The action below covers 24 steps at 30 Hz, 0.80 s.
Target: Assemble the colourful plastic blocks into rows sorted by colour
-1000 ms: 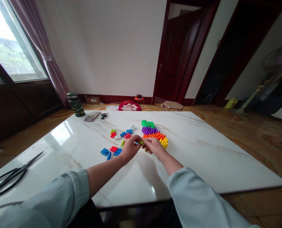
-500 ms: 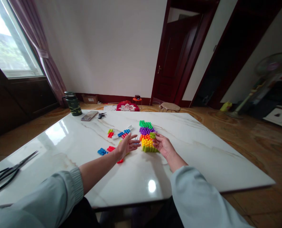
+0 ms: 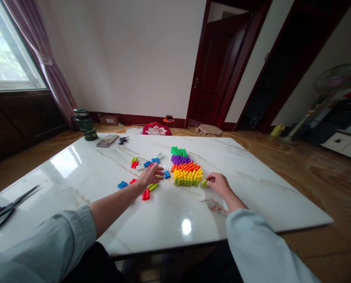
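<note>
A block of standing plastic pegs [image 3: 186, 169] sits mid-table in colour rows: green at the back, then purple, orange, yellow, and lime at the front. My right hand [image 3: 219, 184] pinches a lime peg [image 3: 204, 183] at the right end of the front lime row. My left hand [image 3: 149, 177] rests open, fingers stretched out, over the loose pegs [image 3: 147, 163] left of the block. Red and lime pegs [image 3: 149, 191] lie just below that hand; blue ones [image 3: 122, 184] lie further left.
The white marble table [image 3: 252, 196] also bears black scissors [image 3: 7, 206] at the front left, a phone [image 3: 107, 140], keys [image 3: 122, 139] and a camouflage flask [image 3: 84, 124] at the back left. A stool [image 3: 209, 130] and a fan [image 3: 329, 90] stand on the floor beyond.
My hands parted from a shared pinch. The right hand moved from the block's middle to its front right corner with a lime peg. The left hand opened over the loose pegs.
</note>
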Tool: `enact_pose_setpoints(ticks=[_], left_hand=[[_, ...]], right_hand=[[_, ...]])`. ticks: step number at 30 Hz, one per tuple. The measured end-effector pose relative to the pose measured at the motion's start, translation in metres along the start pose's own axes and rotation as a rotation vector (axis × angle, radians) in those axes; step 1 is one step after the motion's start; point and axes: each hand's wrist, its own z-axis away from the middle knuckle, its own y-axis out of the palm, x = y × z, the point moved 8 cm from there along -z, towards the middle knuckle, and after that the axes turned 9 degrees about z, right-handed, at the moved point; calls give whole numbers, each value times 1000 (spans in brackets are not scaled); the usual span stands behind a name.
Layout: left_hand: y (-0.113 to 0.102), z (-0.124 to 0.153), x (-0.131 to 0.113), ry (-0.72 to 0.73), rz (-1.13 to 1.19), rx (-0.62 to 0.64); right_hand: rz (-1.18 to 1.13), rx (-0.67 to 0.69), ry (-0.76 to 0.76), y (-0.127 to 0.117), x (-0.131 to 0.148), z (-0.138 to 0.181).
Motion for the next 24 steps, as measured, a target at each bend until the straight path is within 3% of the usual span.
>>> enact_pose_setpoints(ticks=[9,13,15,19,22,24], left_hand=[[-4,-1,-2,85,-183,-19],[1,-3,-12,275,-539,34],[3,-1,-22,392,-760,39],[-13,2,-41,464,-1059,-124],[-39,3,-52,423,-1143,-271],[-54,3,-55,382,-1167,-327]], right_hand=[[21,19,-52,12,19,-7],[146,-26,47,3,13,-4],[256,42,121,4,9,0],[321,288,141,19,12,10],[319,331,86,24,30,13],[272,329,-45,32,59,13]])
